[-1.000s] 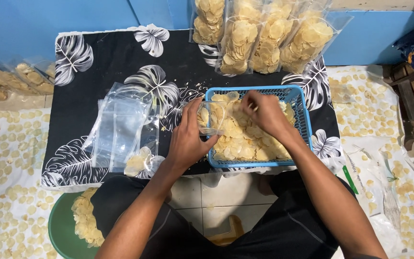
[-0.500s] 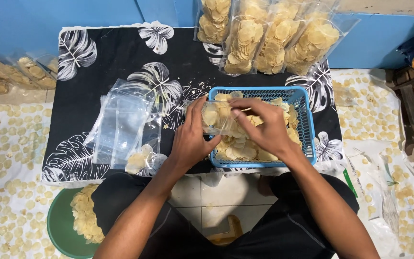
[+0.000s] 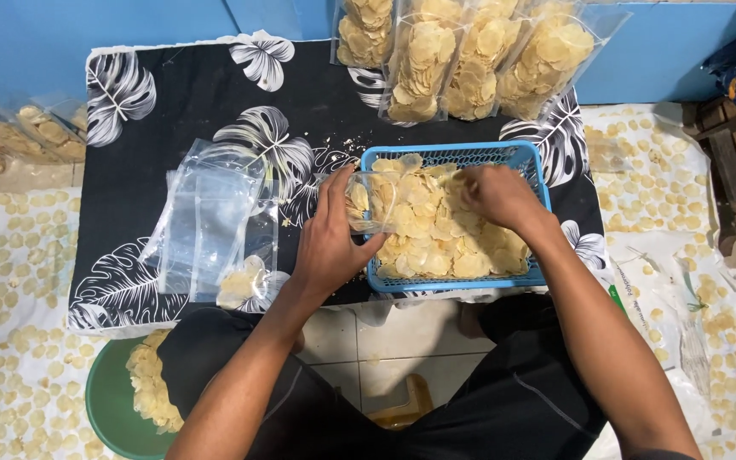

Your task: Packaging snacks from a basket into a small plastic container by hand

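With four filled bags at twelve o'clock, our left hand grips an open clear bag at the blue basket's nine-o'clock rim while our right hand closes on chips; empty bags wait on the tabletop.

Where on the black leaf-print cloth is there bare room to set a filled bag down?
Free: the far-left patch of the black leaf-print tablecloth, between the stack of empty clear plastic bags and the far edge. Crowded: the blue mesh basket of chips, both hands, and the filled chip bags behind.
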